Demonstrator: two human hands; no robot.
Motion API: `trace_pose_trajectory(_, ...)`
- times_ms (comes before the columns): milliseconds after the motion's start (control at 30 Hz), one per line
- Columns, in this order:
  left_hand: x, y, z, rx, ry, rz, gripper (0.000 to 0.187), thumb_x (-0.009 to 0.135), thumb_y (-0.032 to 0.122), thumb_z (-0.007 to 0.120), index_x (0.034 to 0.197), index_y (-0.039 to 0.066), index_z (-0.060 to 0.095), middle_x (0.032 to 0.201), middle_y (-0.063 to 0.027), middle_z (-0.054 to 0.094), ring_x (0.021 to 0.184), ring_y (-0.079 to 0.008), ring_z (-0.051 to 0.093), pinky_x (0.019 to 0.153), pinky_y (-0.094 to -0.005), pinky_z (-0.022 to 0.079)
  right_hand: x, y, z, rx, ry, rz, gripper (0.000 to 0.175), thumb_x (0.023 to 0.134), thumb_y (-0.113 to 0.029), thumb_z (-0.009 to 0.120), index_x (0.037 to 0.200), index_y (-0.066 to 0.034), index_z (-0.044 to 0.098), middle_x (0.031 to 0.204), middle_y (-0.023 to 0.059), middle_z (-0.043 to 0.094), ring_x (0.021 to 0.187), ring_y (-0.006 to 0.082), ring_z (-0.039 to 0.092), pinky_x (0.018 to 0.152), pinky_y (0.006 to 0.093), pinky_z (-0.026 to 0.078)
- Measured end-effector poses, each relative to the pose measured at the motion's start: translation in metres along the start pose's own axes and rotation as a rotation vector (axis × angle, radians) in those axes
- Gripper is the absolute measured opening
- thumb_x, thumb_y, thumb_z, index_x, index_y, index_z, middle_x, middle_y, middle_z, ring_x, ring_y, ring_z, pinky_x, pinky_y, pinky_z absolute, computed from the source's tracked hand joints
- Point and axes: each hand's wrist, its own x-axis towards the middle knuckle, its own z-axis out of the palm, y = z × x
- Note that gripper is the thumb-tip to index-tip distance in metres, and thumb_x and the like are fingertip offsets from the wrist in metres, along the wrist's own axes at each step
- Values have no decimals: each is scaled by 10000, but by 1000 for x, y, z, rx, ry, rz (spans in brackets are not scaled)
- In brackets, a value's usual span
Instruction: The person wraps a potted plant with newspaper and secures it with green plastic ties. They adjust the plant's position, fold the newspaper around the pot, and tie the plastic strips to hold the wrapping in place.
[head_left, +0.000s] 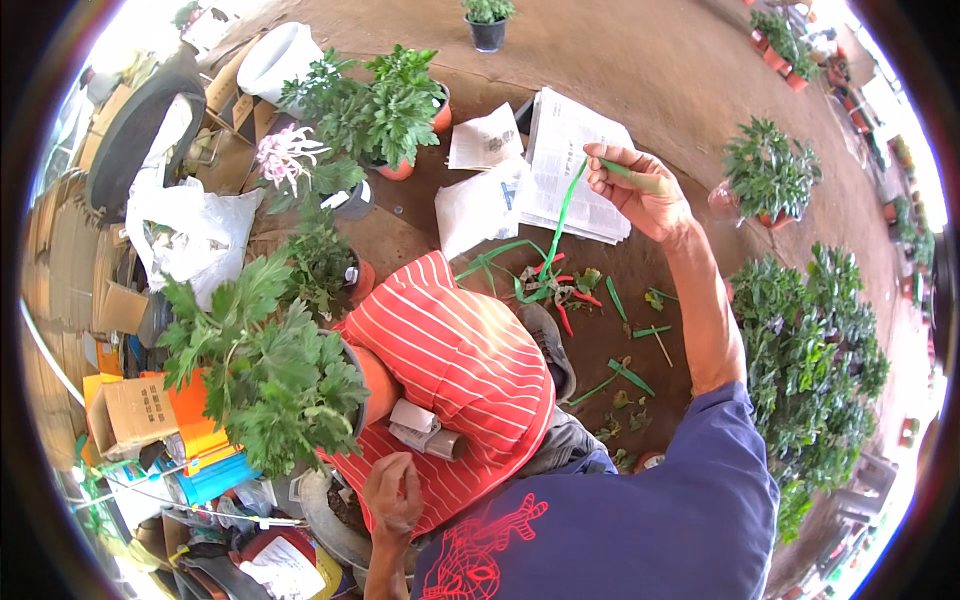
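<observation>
My right hand (637, 184) is raised at the upper right, its fingers closed on a green plastic strip (568, 206) that hangs down to the ground. My left hand (392, 491) rests with curled fingers over a red striped cloth (465, 330) on my lap; whether it holds anything cannot be told. Just above it on the cloth lies a grey roll (444, 442) with a paper label. A leafy potted plant (262, 367) in a terracotta-coloured pot leans beside my lap. Where the strip ends, red-handled pruning shears or pliers (562, 289) lie on the ground.
Newspapers (574, 165) and a white bag (480, 206) lie ahead. Further potted plants (405, 105) stand ahead and a dense row of plants (810, 360) at right. Cardboard boxes (131, 412), a white plastic bag (199, 232) and a white bucket (281, 60) crowd the left. Green strip scraps (632, 377) litter the soil.
</observation>
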Motion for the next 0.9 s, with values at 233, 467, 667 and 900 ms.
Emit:
trace_pose_trajectory(233, 22, 18, -8, -77, -81, 137, 214, 832, -75, 723, 1030, -1, 687, 959, -168, 712, 812, -336, 708, 706, -383, 575, -2, -55, 71, -190, 127, -466, 170, 954, -14, 712, 1107, 59, 730, 1056, 169, 743, 877, 257, 735, 859, 357, 610)
trace_pose_trajectory(467, 37, 43, -31, -104, -82, 255, 235, 809, -70, 743, 1022, 12, 686, 945, -143, 715, 787, -303, 706, 659, -370, 565, -4, -171, 142, -400, 274, -911, 250, 1016, -40, 623, 1231, 65, 697, 1115, 138, 728, 1039, 215, 648, 977, 353, 481)
trace_pose_trajectory(667, 62, 81, -68, -107, -35, 471, 266, 787, -38, 760, 1039, 25, 701, 970, -109, 730, 754, -285, 708, 629, -367, 579, -10, -208, 212, -686, -166, -785, 224, 1021, -84, 639, 1196, 39, 707, 1047, 108, 743, 974, 188, 674, 947, 348, 506)
trace_pose_trajectory(900, 116, 131, -128, -193, 270, 529, 190, 845, -46, 738, 1022, 0, 688, 935, -158, 730, 789, -257, 712, 690, -334, 576, 1, -155, 272, -782, -298, -572, 90, 981, -81, 715, 973, 8, 727, 854, 119, 758, 727, 166, 699, 694, 305, 575)
